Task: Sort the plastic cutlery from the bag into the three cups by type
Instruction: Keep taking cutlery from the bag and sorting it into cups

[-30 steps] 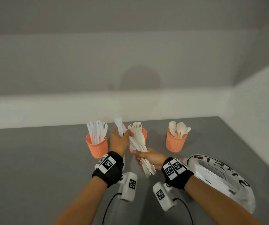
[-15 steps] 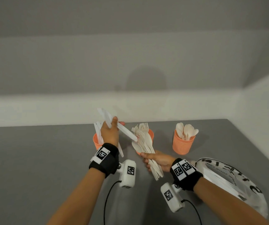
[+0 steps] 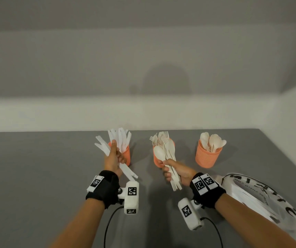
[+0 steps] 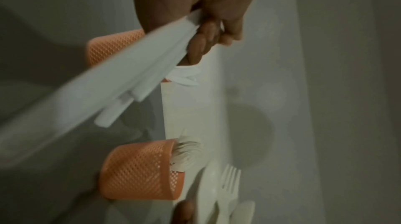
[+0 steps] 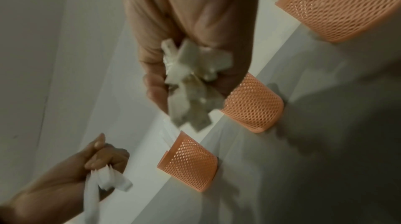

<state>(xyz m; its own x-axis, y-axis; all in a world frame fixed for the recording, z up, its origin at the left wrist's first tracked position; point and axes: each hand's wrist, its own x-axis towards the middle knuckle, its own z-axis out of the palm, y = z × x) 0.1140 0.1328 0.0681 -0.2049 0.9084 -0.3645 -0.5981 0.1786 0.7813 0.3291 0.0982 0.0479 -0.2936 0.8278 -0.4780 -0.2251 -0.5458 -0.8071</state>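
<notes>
Three orange mesh cups stand in a row on the grey table: the knife cup (image 3: 125,154) on the left, the fork cup (image 3: 155,161) in the middle, the spoon cup (image 3: 208,157) on the right. My left hand (image 3: 114,156) grips a few white knives (image 3: 103,145), tilted, just in front of the knife cup (image 4: 112,47). My right hand (image 3: 175,170) holds a bundle of mixed spoons and forks (image 3: 168,154) in front of the fork cup (image 5: 253,104), hiding part of it. The bundle's handle ends (image 5: 190,80) stick out below the fist.
The white plastic bag with black lettering (image 3: 261,199) lies on the table at the right, beside my right forearm. A pale wall ledge (image 3: 143,113) runs behind the cups. Cables trail from both wrist cameras toward the near edge.
My left hand drew the knives out of the right hand's bundle and carried them left to the knife cup. The right hand kept its bundle by the fork cup.
</notes>
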